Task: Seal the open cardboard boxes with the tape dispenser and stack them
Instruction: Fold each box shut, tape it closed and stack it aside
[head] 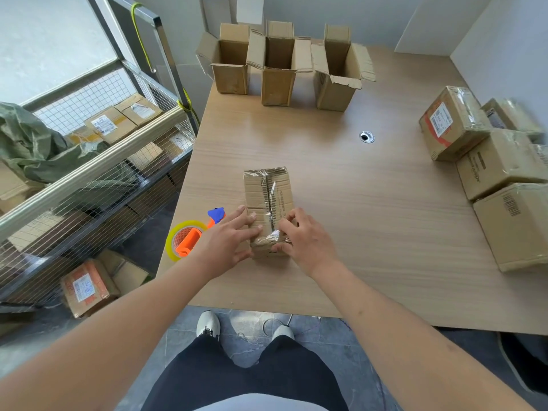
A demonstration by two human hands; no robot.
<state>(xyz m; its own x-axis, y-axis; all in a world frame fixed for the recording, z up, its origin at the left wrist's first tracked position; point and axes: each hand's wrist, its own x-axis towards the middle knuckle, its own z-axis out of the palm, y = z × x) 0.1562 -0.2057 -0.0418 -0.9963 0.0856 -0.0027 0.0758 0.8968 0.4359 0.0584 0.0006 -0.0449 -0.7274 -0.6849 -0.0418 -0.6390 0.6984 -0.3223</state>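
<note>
Behind the left hand [228, 241], tape dispenser [189, 240] half hidden beside box [268, 200].

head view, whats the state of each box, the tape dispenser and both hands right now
box in front: closed, clear tape along its seam, lying on the table
three boxes at the far edge: upright, flaps open
boxes on the right: taped shut, stacked
tape dispenser: lying on the table, not held
left hand: fingers straight, resting on the box
right hand: fingers curled, pressing the tape end
</note>
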